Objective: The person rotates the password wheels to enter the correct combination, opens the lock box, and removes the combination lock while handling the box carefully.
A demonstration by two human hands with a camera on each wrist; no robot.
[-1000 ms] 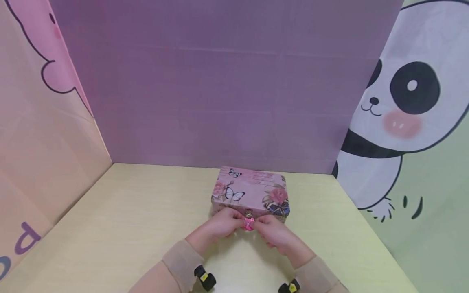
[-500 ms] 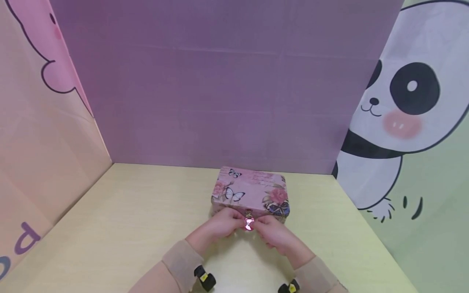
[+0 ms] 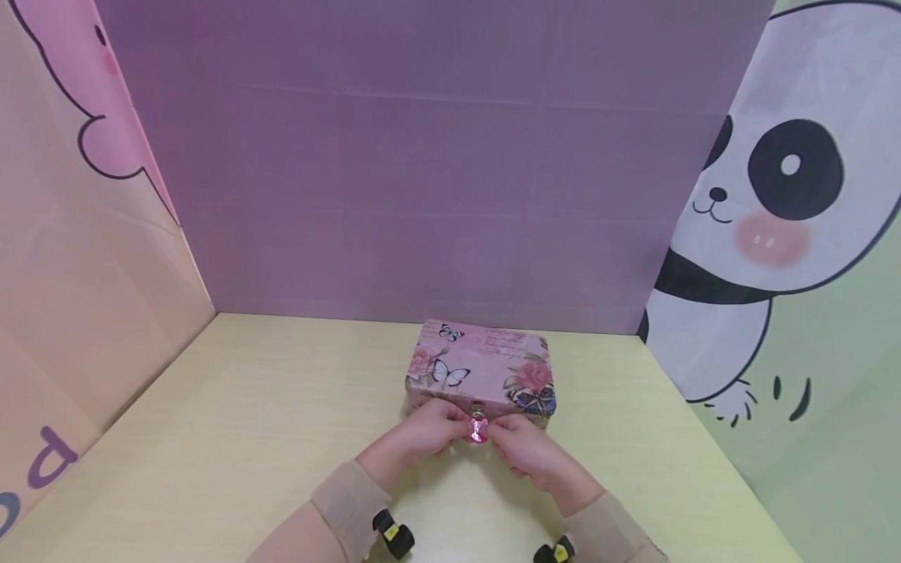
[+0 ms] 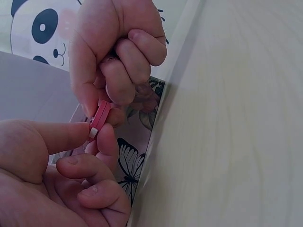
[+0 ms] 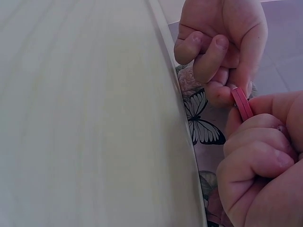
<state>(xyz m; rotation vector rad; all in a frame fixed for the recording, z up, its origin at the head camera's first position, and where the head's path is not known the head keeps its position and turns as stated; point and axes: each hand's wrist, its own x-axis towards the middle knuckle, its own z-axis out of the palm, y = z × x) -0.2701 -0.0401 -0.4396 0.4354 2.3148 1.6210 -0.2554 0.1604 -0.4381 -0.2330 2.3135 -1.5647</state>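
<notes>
A pink tin box [image 3: 486, 361] with butterflies and roses stands with its lid down at the back of the table. At its front clasp hangs a small pink padlock [image 3: 478, 429] with a shiny face. My left hand [image 3: 431, 428] pinches one side of the padlock between thumb and forefinger. The other side is pinched by my right hand [image 3: 529, 449], its remaining fingers curled. From the left wrist, the padlock's edge [image 4: 101, 118] shows with a small white part near the left thumb. The right wrist view shows its red edge [image 5: 242, 103] between both hands' fingertips. The shackle is mostly hidden.
The pale wooden table [image 3: 281, 391] extends around the box on both sides. A purple wall [image 3: 436, 172] rises close behind it. A panda print [image 3: 760, 203] covers part of the right wall. Black wrist straps [image 3: 394, 535] sit below the sleeves.
Both hands and the box stay almost in place. Only the glare on the padlock's face varies, brighter half a second ago and dimmer now.
</notes>
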